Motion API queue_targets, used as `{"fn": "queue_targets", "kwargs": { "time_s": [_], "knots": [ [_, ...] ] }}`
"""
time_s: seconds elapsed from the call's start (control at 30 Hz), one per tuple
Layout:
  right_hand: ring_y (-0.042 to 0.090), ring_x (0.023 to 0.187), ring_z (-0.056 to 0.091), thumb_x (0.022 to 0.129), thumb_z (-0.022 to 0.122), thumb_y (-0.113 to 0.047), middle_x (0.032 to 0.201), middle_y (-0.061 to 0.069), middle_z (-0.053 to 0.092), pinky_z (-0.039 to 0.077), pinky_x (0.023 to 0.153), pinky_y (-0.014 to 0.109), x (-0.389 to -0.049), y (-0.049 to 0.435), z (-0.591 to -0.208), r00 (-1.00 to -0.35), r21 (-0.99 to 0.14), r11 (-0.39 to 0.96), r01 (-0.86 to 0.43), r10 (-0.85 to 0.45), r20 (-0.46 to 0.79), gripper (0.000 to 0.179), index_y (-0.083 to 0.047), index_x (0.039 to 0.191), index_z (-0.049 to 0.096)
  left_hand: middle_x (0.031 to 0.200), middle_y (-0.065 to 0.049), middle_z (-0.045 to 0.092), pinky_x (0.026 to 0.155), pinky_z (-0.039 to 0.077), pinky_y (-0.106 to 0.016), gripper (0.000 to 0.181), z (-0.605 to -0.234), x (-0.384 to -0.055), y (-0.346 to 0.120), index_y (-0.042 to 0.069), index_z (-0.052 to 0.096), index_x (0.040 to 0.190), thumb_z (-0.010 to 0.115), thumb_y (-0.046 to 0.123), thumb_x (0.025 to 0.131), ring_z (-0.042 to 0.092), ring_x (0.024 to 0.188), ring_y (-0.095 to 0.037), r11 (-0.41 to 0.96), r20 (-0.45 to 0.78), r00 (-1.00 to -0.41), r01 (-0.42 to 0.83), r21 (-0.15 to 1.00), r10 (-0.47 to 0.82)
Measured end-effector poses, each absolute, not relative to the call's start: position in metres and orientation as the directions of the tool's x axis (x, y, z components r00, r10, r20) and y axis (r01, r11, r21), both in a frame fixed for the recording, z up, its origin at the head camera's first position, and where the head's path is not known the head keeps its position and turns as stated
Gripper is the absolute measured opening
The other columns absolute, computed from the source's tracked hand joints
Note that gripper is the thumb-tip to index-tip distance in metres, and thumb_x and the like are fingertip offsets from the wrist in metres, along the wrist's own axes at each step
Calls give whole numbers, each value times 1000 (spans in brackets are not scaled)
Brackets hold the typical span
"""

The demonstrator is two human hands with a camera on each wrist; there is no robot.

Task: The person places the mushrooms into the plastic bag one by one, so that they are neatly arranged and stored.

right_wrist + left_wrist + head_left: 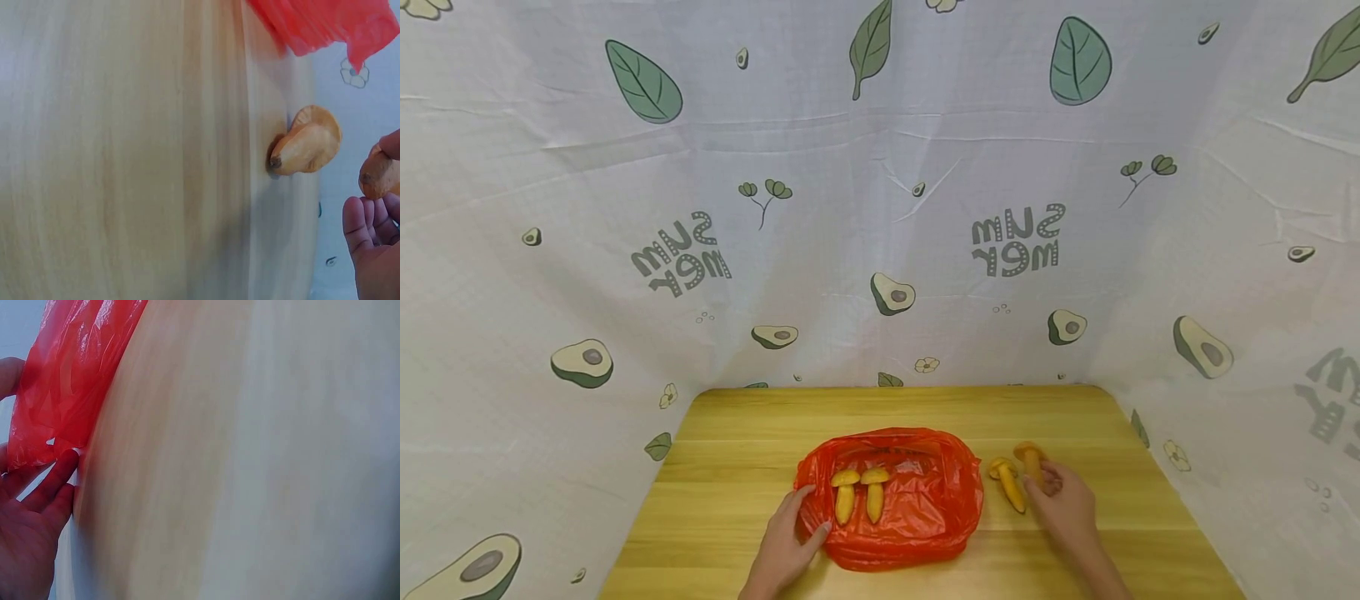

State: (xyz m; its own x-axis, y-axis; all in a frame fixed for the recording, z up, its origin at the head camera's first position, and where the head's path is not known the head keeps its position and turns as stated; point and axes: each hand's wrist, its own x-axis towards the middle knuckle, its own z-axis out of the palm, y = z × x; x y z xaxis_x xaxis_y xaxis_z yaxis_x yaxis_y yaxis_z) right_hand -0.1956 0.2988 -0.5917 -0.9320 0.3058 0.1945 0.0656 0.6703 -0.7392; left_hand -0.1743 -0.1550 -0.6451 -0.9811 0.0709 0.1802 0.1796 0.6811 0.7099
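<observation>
A red plastic bag [925,508] lies spread open on the table, with two yellow mushrooms [845,500] side by side on its left part. My left hand [786,542] rests against the bag's left side, thumb and fingers spread; in the left wrist view, extended fingers [59,478] touch the red plastic. To the right of the bag, my right hand [1063,504] pinches a yellow mushroom [1030,458] between thumb and fingers, cap pointing away. Just left of it, another mushroom [1009,485] lies tilted on the table. The right wrist view shows the held mushroom [375,178] partly hidden.
The wooden table [737,442] has its far edge against a hanging white cloth [820,250] printed with leaves and avocados. More of this cloth rises along both sides.
</observation>
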Motion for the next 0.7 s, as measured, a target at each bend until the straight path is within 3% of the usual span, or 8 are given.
{"fn": "queue_targets", "kwargs": {
  "time_s": [0.33, 0.53, 0.7],
  "knots": [
    [13, 82, 61, 88, 81, -19, 97, 15, 71, 52, 67, 17, -197, 283, -578, -938, -757, 653, 30, 280, 204, 42, 7, 120, 69, 142, -10, 60, 109, 49, -56, 65, -645, -175, -155, 12, 54, 144, 74, 45, 92, 59, 132, -34, 677, 170, -983, 171, 716, 68],
    [17, 87, 63, 91, 79, -22, 104, 17, 70, 53, 71, 19, -198, 275, -569, -952, -753, 656, 48, 259, 165, 46, 7, 125, 66, 142, -11, 60, 110, 49, -56, 66, -645, -175, -155, 11, 53, 144, 75, 45, 91, 58, 133, -35, 678, 164, -984, 166, 716, 67],
    [10, 82, 60, 90, 81, -19, 99, 14, 69, 53, 68, 17, -202, 268, -567, -948, -765, 644, -5, 241, 210, 43, 7, 122, 68, 142, -11, 60, 109, 50, -56, 66, -645, -176, -155, 11, 54, 144, 75, 45, 91, 59, 132, -35, 677, 172, -983, 172, 716, 68]
  ]
}}
